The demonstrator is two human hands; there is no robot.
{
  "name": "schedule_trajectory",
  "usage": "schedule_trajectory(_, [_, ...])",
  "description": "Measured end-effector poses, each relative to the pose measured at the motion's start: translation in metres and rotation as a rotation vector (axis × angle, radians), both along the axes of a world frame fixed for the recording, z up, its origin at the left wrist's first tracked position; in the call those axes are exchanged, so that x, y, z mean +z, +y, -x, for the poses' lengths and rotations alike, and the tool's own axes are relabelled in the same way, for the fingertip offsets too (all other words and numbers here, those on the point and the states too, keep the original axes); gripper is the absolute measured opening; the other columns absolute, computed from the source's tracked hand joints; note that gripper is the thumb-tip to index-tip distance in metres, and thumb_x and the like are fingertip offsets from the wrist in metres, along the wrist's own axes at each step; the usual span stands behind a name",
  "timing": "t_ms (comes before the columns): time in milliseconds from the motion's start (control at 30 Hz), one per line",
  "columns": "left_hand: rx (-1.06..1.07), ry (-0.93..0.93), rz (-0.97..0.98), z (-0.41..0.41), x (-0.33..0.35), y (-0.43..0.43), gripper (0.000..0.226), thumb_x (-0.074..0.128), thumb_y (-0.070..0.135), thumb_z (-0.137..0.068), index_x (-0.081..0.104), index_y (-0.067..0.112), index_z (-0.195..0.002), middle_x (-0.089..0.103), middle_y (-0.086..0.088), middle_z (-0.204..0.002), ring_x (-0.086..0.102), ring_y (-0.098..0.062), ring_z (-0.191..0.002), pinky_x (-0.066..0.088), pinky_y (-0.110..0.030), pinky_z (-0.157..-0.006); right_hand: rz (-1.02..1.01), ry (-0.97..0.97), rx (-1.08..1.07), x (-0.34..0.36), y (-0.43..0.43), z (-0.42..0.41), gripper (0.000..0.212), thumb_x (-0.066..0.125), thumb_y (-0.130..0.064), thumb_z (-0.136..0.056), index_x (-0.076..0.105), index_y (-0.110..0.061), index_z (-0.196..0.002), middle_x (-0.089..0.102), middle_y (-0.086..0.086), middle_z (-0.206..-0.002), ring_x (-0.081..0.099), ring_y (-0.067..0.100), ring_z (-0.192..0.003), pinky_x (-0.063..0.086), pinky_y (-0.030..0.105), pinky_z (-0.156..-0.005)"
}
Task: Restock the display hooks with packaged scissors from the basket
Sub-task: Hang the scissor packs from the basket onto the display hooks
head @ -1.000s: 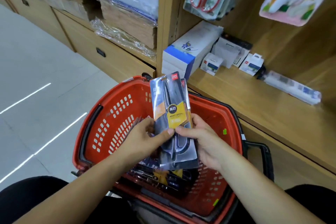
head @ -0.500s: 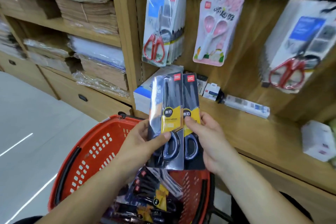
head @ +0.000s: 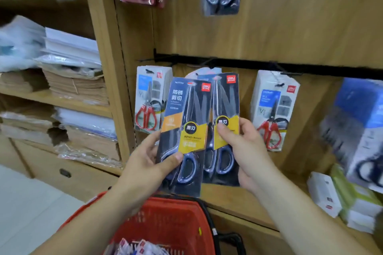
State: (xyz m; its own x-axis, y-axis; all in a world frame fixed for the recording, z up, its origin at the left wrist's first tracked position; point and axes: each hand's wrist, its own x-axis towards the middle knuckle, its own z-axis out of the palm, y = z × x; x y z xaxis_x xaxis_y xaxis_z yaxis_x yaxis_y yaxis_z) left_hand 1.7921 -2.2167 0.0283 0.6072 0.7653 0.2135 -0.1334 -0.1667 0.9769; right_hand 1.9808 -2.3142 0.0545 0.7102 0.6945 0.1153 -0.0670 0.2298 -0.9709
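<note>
Two scissor packs are up side by side in front of the rail [head: 269,64], above the basket [head: 165,219]: left pack [head: 184,130] in left hand [head: 145,163] grip, thumb across the handle end; right pack [head: 224,109] pinched in right hand [head: 244,151] grip, thumb on the yellow band. Both are dark cards with a yellow label, blue-grey handles, blades up, red logo top right. Left pack overlaps right pack's edge; pale pack [head: 199,72] behind both is mostly hidden; basket is cut off at the bottom, contents blurred; right stack [head: 356,126] is too blurred to read.
</note>
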Motion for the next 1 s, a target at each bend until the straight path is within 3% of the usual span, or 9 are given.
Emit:
schedule_trajectory(167, [0.025,-0.06,-0.073,-0.023,0.043,0.011,0.052,0.072,0.003,-0.094,0.06,0.029,-0.137,0.08,0.009,-0.113,0.077,-0.008,-0.101,0.061,-0.02,-0.075,0.039,-0.102,-0.092,0.053,0.014,-0.017,0.03,0.077,-0.028,-0.078,0.06,-0.018,-0.101,0.073,0.02,-0.104,0.069,0.027,-0.087,0.058,0.049,-0.092])
schedule_trajectory(233, [0.024,-0.07,-0.142,-0.029,0.067,0.017,0.056,0.072,0.005,-0.095,0.057,0.033,-0.141,0.079,0.012,-0.115,0.076,-0.006,-0.104,0.061,-0.022,-0.081,0.024,-0.178,-0.124,0.079,0.019,-0.025,0.041,0.075,-0.038,-0.071,0.059,-0.017,-0.102,0.072,0.023,-0.11,0.069,0.035,-0.088,0.055,0.051,-0.097])
schedule_trajectory(300, [0.023,-0.064,-0.223,-0.035,0.096,0.026,0.061,0.071,0.009,-0.097,0.051,0.037,-0.147,0.077,0.013,-0.121,0.074,-0.007,-0.111,0.058,-0.033,-0.096,-0.01,-0.252,-0.144,0.107,0.024,-0.036,0.045,0.076,-0.042,-0.076,0.06,-0.013,-0.106,0.071,0.021,-0.106,0.068,0.039,-0.092,0.055,0.046,-0.097])
schedule_trajectory(367, [0.038,-0.055,-0.324,-0.045,0.125,0.039,0.062,0.072,0.014,-0.098,0.049,0.04,-0.15,0.074,0.014,-0.127,0.07,-0.009,-0.119,0.052,-0.042,-0.108,-0.059,-0.308,-0.146,0.136,0.027,-0.049,0.037,0.077,-0.037,-0.091,0.06,-0.009,-0.108,0.068,0.011,-0.095,0.063,0.027,-0.086,0.05,0.038,-0.086])
schedule_trajectory(467, [0.065,-0.077,-0.457,-0.06,0.171,0.049,0.073,0.075,0.018,-0.097,0.039,0.038,-0.157,0.072,0.014,-0.131,0.069,-0.009,-0.12,0.05,-0.047,-0.111,-0.112,-0.371,-0.178,0.178,0.032,-0.066,0.025,0.07,-0.032,-0.101,0.06,-0.01,-0.107,0.065,0.005,-0.091,0.058,0.02,-0.083,0.048,0.036,-0.078])
schedule_trajectory(633, [0.129,-0.181,-0.546,-0.082,0.23,0.052,0.087,0.075,0.019,-0.095,0.025,0.046,-0.161,0.066,0.024,-0.133,0.066,0.008,-0.116,0.053,-0.015,-0.097,-0.167,-0.535,-0.305,0.237,0.042,-0.076,0.035,0.058,-0.043,-0.106,0.054,-0.008,-0.108,0.059,0.003,-0.092,0.053,0.02,-0.08,0.045,0.036,-0.073])
schedule_trajectory(767, [0.174,-0.19,-0.625,-0.098,0.265,0.055,0.066,0.071,0.01,-0.098,0.039,0.061,-0.125,0.061,0.055,-0.098,0.059,0.028,-0.099,0.046,0.002,-0.082,-0.17,-0.657,-0.342,0.279,0.047,-0.083,0.026,0.054,-0.04,-0.108,0.049,-0.016,-0.102,0.053,-0.003,-0.086,0.05,0.015,-0.072,0.035,0.031,-0.059])
schedule_trajectory(900, [0.212,-0.226,-0.686,-0.109,0.299,0.06,0.063,0.072,0.012,-0.097,0.036,0.056,-0.125,0.054,0.049,-0.101,0.053,0.036,-0.089,0.041,0.007,-0.072,-0.178,-0.72,-0.353,0.308,0.05,-0.084,0.026,0.054,-0.041,-0.108,0.05,-0.016,-0.106,0.055,-0.004,-0.087,0.051,0.012,-0.07,0.034,0.03,-0.058])
schedule_trajectory(1000, [0.226,-0.2,-0.711,-0.116,0.321,0.063,0.062,0.069,0.011,-0.1,0.036,0.061,-0.114,0.058,0.054,-0.085,0.052,0.037,-0.084,0.04,0.007,-0.067,-0.174,-0.743,-0.354,0.317,0.05,-0.083,0.025,0.055,-0.04,-0.108,0.05,-0.016,-0.105,0.056,-0.003,-0.087,0.052,0.013,-0.07,0.035,0.029,-0.056])
